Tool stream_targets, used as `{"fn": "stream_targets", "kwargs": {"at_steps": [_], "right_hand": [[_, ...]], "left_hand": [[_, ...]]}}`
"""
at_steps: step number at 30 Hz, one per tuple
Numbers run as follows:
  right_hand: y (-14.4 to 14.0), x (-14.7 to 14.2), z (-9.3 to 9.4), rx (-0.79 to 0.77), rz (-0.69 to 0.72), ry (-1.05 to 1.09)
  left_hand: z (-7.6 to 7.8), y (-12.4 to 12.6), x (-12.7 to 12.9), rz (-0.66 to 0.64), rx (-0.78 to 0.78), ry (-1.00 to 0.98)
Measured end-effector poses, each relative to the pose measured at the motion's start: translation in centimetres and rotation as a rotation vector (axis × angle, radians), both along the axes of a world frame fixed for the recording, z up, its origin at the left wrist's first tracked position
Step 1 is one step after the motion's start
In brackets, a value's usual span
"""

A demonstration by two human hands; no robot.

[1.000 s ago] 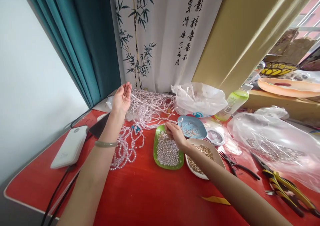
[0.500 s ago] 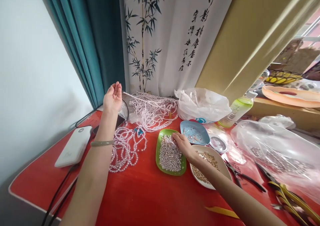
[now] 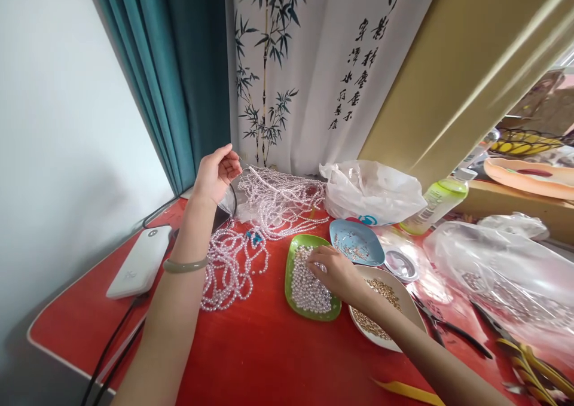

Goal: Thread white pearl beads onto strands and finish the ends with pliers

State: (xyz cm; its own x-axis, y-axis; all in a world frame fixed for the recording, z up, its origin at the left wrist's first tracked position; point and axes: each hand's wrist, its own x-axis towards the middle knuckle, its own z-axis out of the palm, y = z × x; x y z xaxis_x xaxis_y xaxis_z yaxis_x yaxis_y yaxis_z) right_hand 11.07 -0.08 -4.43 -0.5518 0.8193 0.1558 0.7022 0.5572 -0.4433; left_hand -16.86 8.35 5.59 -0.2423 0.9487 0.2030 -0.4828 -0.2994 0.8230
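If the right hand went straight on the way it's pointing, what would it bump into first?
Most likely the beads in the green tray: the right hand points down at them. Whether it touches them is unclear.

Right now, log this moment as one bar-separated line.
left hand: raised near bead strands | right hand: over loose beads in green tray, contact unclear | blue dish, cream plate: beside tray

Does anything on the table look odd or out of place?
Mildly: the bead strands left of the green tray lie in loose, tangled loops, untidy beside the contained beads. Nothing looks clearly spilled or broken.
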Motion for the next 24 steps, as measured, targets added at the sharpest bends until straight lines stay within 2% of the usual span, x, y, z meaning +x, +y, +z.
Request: {"fn": "stream_targets", "kwargs": {"at_steps": [4, 7, 11, 14, 17, 20, 24], "right_hand": [[0.1, 0.6, 0.1, -0.03, 0.019, 0.02], [0.9, 0.3, 0.8, -0.017, -0.006, 0.083], [3.0, -1.1, 2.1, -0.094, -0.064, 0.235], [5.1, -2.6, 2.7, -0.247, -0.116, 0.367], [7.5, -4.0, 2.7, -0.168, -0.219, 0.353], [10.1, -5.0, 2.2, -0.059, -0.295, 0.316], [13.0, -5.5, 1.0, -0.216, -0.274, 0.271]], "left_hand": [[0.7, -1.0, 0.6, -0.008, 0.043, 0.061], [1.1, -1.9, 1.0, -0.075, 0.083, 0.208], [1.6, -3.1, 1.3, -0.264, 0.181, 0.532], [2.1, -4.0, 1.5, -0.418, 0.128, 0.813], [2.7, -4.7, 1.9, -0.652, 0.067, 1.064], [3.0, -5.0, 2.4, -0.85, 0.063, 1.182], [2.6, -4.6, 2.5, -0.937, 0.023, 1.208]]}}
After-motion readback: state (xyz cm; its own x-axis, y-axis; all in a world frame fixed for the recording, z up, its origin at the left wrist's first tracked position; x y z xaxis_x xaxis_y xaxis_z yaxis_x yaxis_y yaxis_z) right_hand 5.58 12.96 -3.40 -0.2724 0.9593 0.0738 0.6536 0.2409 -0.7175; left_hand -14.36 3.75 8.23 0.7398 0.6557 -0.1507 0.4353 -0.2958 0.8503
